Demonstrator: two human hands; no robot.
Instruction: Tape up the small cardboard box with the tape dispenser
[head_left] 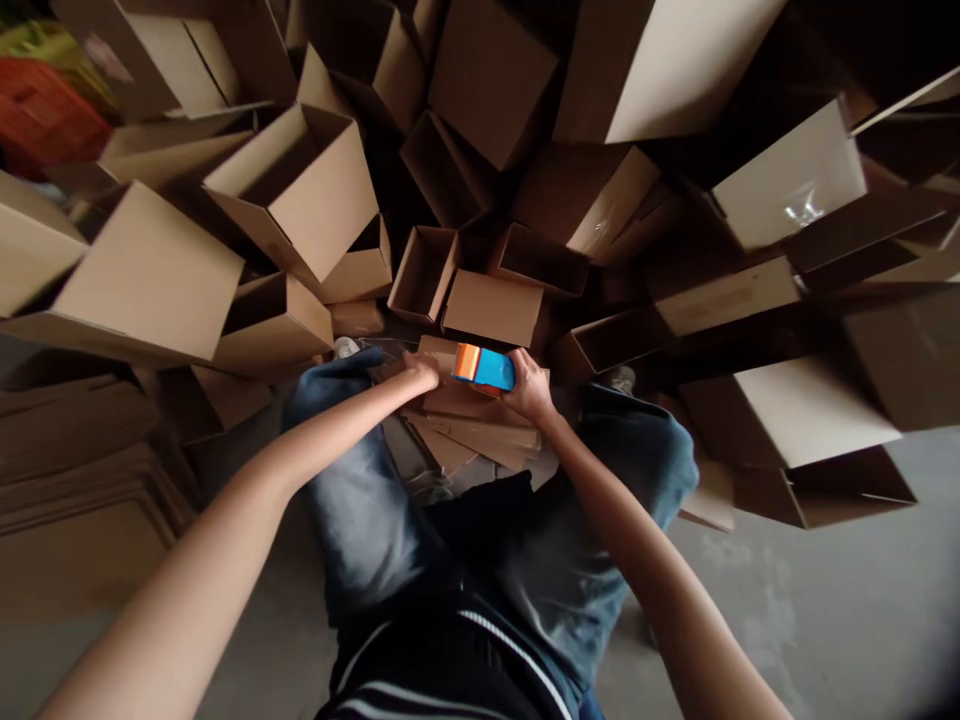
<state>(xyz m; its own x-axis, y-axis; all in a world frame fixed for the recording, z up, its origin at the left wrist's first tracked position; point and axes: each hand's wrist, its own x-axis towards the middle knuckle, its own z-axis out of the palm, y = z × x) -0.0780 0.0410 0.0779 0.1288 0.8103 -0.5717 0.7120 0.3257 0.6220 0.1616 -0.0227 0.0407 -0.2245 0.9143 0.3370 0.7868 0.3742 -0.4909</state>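
Observation:
I am seated with my knees apart, a cardboard box [480, 420] held between them with its flaps toward me. My left hand [418, 374] presses down on the left part of the box top. My right hand [529, 385] grips a blue and orange tape dispenser [484, 367], which rests on the top of the box between my two hands. Several flat cardboard flaps [465, 440] show below the dispenser.
A large heap of assembled cardboard boxes [300, 190] fills the space ahead and to both sides. Flattened cardboard sheets [75, 470] are stacked at my left. A red crate [45, 110] stands at the far upper left. Bare concrete floor [825, 610] lies at my right.

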